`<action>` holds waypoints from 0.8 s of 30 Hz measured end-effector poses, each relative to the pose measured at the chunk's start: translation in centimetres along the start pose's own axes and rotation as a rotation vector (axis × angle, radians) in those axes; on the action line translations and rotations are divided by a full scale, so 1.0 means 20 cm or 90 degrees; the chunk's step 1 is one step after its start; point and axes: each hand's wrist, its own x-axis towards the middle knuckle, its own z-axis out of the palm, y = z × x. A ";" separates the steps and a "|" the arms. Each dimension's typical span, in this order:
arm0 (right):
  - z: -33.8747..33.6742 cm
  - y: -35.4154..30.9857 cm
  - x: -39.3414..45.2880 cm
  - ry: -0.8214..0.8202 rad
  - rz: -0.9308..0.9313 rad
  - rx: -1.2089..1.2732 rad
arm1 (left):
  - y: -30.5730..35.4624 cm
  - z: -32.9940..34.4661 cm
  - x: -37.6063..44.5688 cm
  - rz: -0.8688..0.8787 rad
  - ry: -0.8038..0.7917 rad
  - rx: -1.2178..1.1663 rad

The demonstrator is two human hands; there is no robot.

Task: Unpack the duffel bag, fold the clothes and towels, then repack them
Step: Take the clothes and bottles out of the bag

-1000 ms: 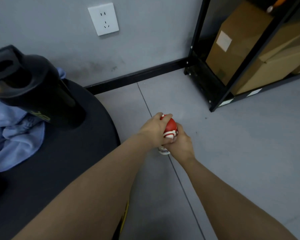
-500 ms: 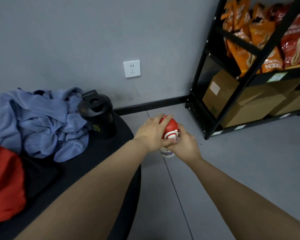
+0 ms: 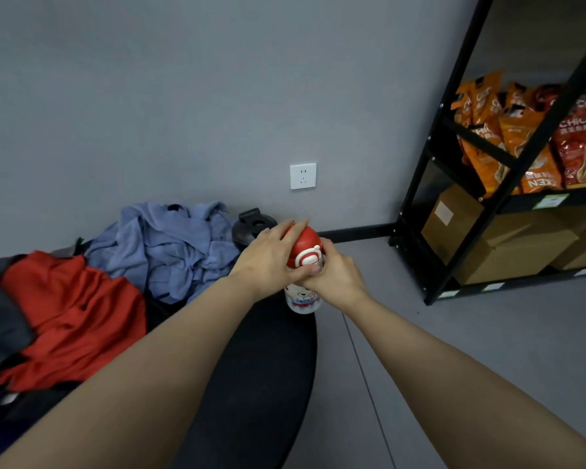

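So you hold a small clear water bottle with a red domed lid and a cartoon print (image 3: 303, 289) in front of you, above the rim of the round black table (image 3: 257, 384). Your left hand (image 3: 268, 262) curls over the red lid, fingers wrapped across its top, while your right hand (image 3: 334, 277) grips the bottle's neck just beneath; the two hands touch each other.

On the table the clothes look unpacked but not folded. A crumpled pale blue cloth (image 3: 173, 245) lies heaped near the wall, a rumpled red garment (image 3: 68, 319) lies beside it toward you, and a dark grey fabric (image 3: 0, 316) shows at the left edge. Whether that grey fabric is the duffel bag you cannot tell. A black shaker bottle with a flip lid (image 3: 251, 226) stands just beside the blue heap.

Judging by this, you are late in the unpacking. All the folding is left, and the repacking after it.
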 end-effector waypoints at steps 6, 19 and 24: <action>0.18 -0.06 -0.01 -0.019 0.029 0.044 | -0.13 0.00 -0.11 -0.044 -0.012 -0.004; 0.25 -0.06 0.08 0.004 0.059 0.020 | -0.15 0.04 -0.05 -0.054 0.020 0.007; 0.27 -0.05 0.08 0.011 0.059 0.011 | -0.16 0.05 -0.04 -0.054 0.024 0.015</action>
